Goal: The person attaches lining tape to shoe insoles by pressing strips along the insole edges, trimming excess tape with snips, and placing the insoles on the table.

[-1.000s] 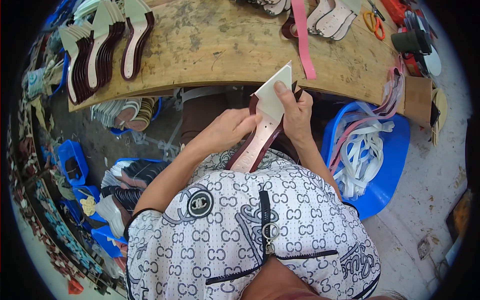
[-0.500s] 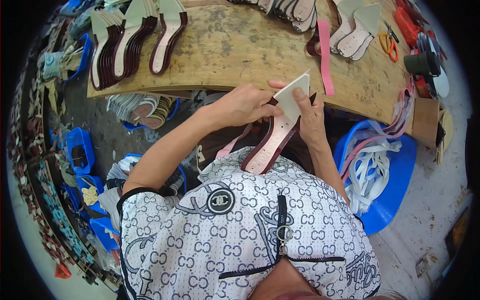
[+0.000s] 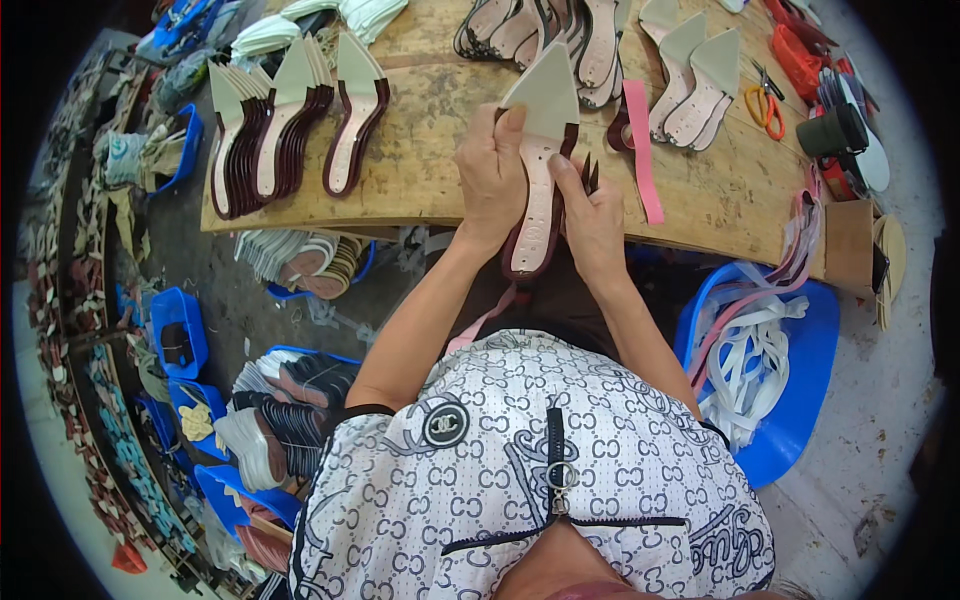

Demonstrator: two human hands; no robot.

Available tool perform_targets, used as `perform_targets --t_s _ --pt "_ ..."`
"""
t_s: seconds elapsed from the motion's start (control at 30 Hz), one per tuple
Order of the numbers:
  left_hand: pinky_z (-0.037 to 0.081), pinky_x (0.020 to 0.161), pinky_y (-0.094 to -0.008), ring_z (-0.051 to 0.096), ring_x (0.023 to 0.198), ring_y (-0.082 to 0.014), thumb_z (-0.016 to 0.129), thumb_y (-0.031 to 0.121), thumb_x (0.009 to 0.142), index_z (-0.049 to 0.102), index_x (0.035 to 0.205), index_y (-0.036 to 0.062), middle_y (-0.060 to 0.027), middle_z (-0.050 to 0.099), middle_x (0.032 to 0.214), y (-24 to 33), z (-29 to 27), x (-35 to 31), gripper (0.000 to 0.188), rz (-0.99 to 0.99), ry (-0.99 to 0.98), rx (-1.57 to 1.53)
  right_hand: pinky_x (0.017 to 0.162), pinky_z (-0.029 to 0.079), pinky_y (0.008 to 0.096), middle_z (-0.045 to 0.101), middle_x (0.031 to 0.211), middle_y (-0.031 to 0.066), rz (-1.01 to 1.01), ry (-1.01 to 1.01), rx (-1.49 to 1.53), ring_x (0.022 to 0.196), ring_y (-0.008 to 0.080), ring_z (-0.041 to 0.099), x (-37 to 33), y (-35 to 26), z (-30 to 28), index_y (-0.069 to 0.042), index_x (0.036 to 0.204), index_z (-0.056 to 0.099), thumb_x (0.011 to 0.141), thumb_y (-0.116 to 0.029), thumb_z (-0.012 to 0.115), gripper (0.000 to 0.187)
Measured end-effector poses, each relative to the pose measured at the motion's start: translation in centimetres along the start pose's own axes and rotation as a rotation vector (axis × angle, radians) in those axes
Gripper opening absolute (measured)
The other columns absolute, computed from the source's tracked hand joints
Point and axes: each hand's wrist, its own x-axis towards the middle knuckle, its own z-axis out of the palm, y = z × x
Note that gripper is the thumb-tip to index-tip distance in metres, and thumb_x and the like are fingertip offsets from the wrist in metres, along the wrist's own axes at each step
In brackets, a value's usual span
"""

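Insole: pale-toed and pink-bodied [image 3: 538, 190], held over the table's near edge, toe pointing away from the body.
Maroon edging: runs round the heel and up the sides — that part looks done; the toe shows none, and whether any is due there I cannot tell.
Left hand [image 3: 490, 170]: gripping the insole near the toe, thumb on top.
Right hand [image 3: 597, 225]: closed at its right edge, dark pointed tips [image 3: 594, 178] poking out between fingers.
Maroon-edged piles [image 3: 287, 130]: on the table [image 3: 420, 120], left — seemingly at a like stage.
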Motion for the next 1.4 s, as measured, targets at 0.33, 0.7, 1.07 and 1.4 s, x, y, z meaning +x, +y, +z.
perform_targets --t_s 0.33,0.7,1.07,1.4 --pt "0.039 0.065 -0.0267 0.048 0.077 -0.0046 0.047 0.037 0.098 0.057 0.103 0.0038 -0.0003 0.055 0.087 -0.6 -0.2 2.9 0.035 -0.731 -0.052 -0.565 0.053 0.043 0.0312 0.062 0.065 0.0087 -0.159 -0.137 -0.257 0.059 0.0123 0.058 -2.4 2.3 -2.2 0.001 0.084 0.06 0.087 -0.013 0.061 0.015" --pt "0.051 0.082 -0.0279 0.061 0.096 -0.0134 0.041 0.033 0.1 0.042 0.132 -0.0031 -0.0116 0.058 0.121 3.6 1.6 -1.6 0.049 -0.606 -0.411 -0.767 0.056 0.043 0.0276 0.06 0.07 0.0046 -0.16 -0.037 0.144 0.06 0.0102 0.053 3.4 -1.9 -2.2 0.003 0.093 0.062 0.094 -0.034 0.055 0.038" --pt "0.046 0.074 -0.0275 0.056 0.082 -0.0132 0.044 0.027 0.097 0.058 0.113 -0.0036 -0.0085 0.062 0.094 1.6 -5.3 3.1 0.038 -0.235 -0.418 -0.355 0.058 0.045 0.0253 0.064 0.082 0.0027 0.091 -0.08 -0.03 0.065 0.0104 0.054 -2.4 1.4 -6.7 -0.002 0.098 0.065 0.092 -0.02 0.057 0.02" --pt "0.048 0.071 -0.0448 0.06 0.087 -0.0373 0.078 0.035 0.068 0.054 0.109 0.001 -0.0199 0.061 0.09 -4.7 -14.5 9.7 0.059 -0.019 -0.249 1.211 0.067 0.045 0.0377 0.057 0.089 0.0117 -0.244 0.27 -0.86 0.078 0.0272 0.058 0.0 4.2 -12.5 -0.001 0.091 0.056 0.082 -0.022 0.069 0.026"
